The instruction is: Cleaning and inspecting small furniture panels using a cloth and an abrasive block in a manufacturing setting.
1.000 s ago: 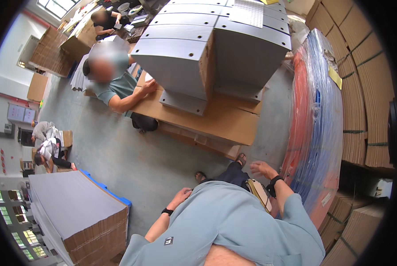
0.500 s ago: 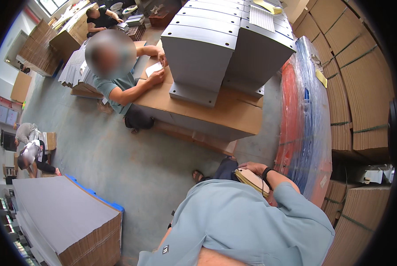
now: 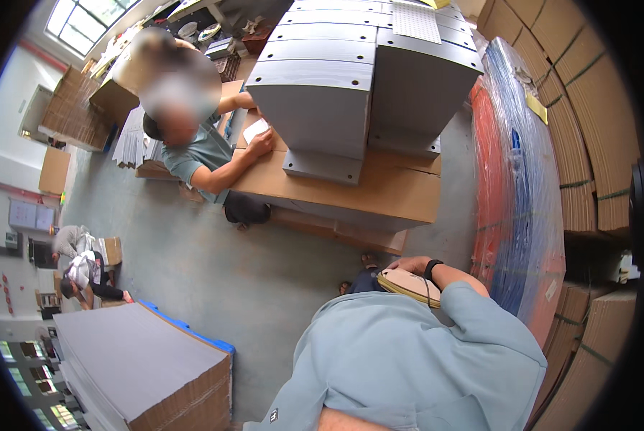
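Observation:
My right hand [image 3: 410, 266], with a black band at the wrist, curls along the far edge of a cream zip pouch [image 3: 408, 283] and holds it against my side. Yellow edging runs round the pouch, and a thin dark cord hangs over it. Some of the fingers are hidden. My left hand is out of view, beyond my blue-grey shirt [image 3: 401, 352]. Ahead, tall grey box-like units [image 3: 311, 108] stand on a cardboard-covered stack [image 3: 401, 194]. At its left side a co-worker's hand [image 3: 262, 142] rests by a small white sheet [image 3: 256, 129].
Plastic-wrapped red and blue stock [image 3: 516, 194] stands at the right, before strapped flat cardboard [image 3: 595, 115]. A grey-topped stack of sheets [image 3: 131, 352] on a blue pallet is at lower left. Two people [image 3: 88, 269] bend over at far left. Concrete floor [image 3: 171, 244] lies between.
My view has swung, shifting the lower-left stack and the far-left people rightward. The co-worker's two hands have moved apart at the white sheet. My right hand stays at the pouch.

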The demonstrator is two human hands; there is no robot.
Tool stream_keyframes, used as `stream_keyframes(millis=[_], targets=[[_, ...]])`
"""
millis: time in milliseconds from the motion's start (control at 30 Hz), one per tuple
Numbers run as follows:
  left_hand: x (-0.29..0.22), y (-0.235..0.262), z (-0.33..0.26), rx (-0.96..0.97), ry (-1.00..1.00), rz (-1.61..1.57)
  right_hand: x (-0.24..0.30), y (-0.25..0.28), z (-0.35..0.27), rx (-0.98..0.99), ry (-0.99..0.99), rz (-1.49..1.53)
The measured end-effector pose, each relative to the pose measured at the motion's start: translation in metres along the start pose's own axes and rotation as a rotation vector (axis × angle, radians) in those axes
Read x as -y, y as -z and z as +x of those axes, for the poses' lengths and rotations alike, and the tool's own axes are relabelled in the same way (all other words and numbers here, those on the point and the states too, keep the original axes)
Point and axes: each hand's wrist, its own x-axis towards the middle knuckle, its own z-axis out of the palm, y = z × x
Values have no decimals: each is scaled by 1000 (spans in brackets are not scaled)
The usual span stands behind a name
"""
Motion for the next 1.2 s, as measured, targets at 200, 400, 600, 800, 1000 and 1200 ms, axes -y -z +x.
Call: stream_keyframes(millis=[200,400,600,800,1000,1200], targets=[[-30,24,1,30,75,179,-30,8,12,-6,1,111],[-44,18,4,25,119,242,-49,6,7,-29,-89,278],[-31,-4,-14,-91,135,124,-66,-6,22,-119,6,257],[16,-31,5,-201,112,-74,-17,-15,25,-108,-36,186],[76,20,14,-244,139,-279,41,-37,73,-42,0,82],[131,100,-8,-329,94,-466,114,-113,119,-117,-57,-93]])
